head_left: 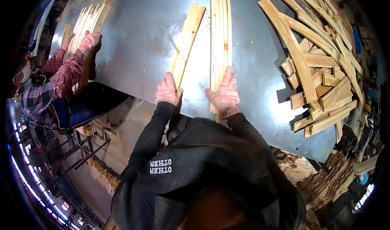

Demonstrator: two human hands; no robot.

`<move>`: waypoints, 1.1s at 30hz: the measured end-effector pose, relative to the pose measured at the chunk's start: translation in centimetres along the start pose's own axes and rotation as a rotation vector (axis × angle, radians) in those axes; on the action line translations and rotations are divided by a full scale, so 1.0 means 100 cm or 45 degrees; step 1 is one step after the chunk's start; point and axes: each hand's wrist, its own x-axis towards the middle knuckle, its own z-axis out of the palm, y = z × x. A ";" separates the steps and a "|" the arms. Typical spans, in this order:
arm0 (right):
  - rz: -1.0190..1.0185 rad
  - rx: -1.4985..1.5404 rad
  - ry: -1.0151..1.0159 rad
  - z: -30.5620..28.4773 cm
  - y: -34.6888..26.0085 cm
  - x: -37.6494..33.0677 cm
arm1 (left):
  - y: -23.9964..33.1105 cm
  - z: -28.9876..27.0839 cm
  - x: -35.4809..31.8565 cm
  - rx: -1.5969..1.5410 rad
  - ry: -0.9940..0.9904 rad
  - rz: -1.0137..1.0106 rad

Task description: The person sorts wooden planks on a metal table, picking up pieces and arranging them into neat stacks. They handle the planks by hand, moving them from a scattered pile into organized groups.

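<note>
My left hand (167, 89), in a pinkish work glove, grips the near end of a short set of pale wooden strips (187, 41), which slants away to the right. My right hand (224, 92), gloved alike, is closed around the near part of a bundle of narrow wooden strips (219, 31). That bundle points nearly straight away from me, its strips side by side with uneven far ends. A wedge of bare metal tabletop (198, 73) separates the two sets. The undersides of both sets are hidden.
To the right, a heap of loose wooden offcuts and curved strips (321, 63) covers the table's side. At the left, a co-worker's gloved hands (88, 41) hold another bundle of strips (83, 24). Stacked wood (325, 181) stands below the table's right edge.
</note>
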 end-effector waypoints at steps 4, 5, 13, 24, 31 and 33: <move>-0.099 0.065 0.035 0.018 -0.006 0.002 | 0.002 -0.035 0.020 -0.522 -0.228 -0.007; -0.169 0.120 0.024 0.024 -0.014 0.000 | 0.003 -0.047 0.022 -0.707 -0.296 -0.016; -0.386 0.618 -0.238 0.063 -0.046 0.026 | 0.018 -0.043 0.042 -0.647 -0.165 -0.126; -0.182 1.180 -0.543 0.014 0.035 0.083 | 0.029 -0.051 0.040 -0.449 -0.197 -0.299; -0.491 0.016 0.329 -0.085 0.065 0.093 | -0.044 -0.051 0.059 0.023 0.268 0.265; -0.497 -0.385 0.317 -0.150 0.024 0.074 | 0.010 -0.130 0.083 -0.064 1.100 0.698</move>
